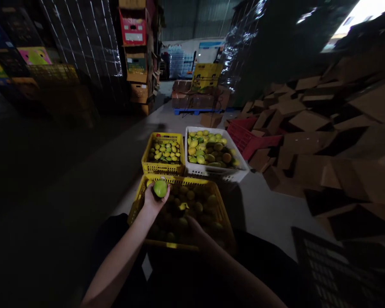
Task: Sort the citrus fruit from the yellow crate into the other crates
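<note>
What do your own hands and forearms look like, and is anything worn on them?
The left hand and right hand are ungloved, and no sleeve covers either visible forearm. I see no watch or bracelet, though shadow hides right-hand detail. Dark clothing covers the legs.

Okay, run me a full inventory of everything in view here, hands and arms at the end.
Green fruit: one, in the left hand
Near crate: one, yellow, holding many shadowed fruits
Small crate: one, yellow, beyond it, yellow-green fruits inside
White crate: one, beside the small one, yellow, green and orange fruits inside
Red crate: at least one, right
Loose cartons: many, brown, heaped right
Pallet: one, blue, back, under brown boxes and a yellow box
Stacked cartons: several, red and brown, back left
Left hand: one, above the near crate
Right hand: one, shadowed, at the near crate
Forearms: two, bare, foreground
</note>
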`<state>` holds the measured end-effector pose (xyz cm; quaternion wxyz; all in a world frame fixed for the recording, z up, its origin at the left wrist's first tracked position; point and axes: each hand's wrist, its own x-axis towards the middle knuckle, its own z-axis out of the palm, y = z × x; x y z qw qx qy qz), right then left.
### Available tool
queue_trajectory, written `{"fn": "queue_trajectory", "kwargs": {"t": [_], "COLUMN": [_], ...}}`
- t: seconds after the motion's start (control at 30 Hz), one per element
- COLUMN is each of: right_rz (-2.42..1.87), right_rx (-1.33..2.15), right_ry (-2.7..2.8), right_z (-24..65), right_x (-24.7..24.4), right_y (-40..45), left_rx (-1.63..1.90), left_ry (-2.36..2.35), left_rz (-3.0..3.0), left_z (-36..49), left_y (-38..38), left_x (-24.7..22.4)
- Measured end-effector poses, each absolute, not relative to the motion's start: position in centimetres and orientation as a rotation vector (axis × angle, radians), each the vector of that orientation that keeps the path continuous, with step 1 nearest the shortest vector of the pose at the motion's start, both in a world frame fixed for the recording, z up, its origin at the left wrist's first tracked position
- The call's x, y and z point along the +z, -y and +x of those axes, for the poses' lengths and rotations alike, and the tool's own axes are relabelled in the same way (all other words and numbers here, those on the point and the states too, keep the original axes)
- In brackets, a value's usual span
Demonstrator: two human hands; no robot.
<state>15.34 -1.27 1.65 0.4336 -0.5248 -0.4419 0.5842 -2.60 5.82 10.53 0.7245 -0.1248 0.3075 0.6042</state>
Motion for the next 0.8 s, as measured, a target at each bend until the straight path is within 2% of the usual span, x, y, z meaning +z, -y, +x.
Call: {"fn": "queue_trajectory", "kwargs": {"t": [0.13, 0.33, 0.43, 0.6, 0.8], "right_rz": [-1.338, -1.207, -1.19, -1.365, -1.606], "right_rx": [1.538, 1.519, 1.514, 1.583, 1.195], "right_ry": [1.155, 1.1, 1.213, 1.693, 2.297], "right_z": [14.3, 11.1, 11.3, 13.3, 14.1], "right_x": [2.5, 10.8, 12.3, 8.6, 4.1], "right_y": [-0.1, -12.5, -13.1, -7.4, -4.3], "left_rx": [1.418, 1.405, 1.373, 1.406, 1.357], "left_ry": [-0.681, -0.66, -0.655, -0.668, -0.787], "left_rz": [-0.279, -0.211, -0.211, -0.211, -0.168], "left_z": [-4.4, -5.1, -4.9, -4.6, -3.6], "left_y": [-5.9, -5.5, -5.4, -5.1, -5.1], "left_x": [11.4, 12.0, 11.9, 11.2, 8.6]}}
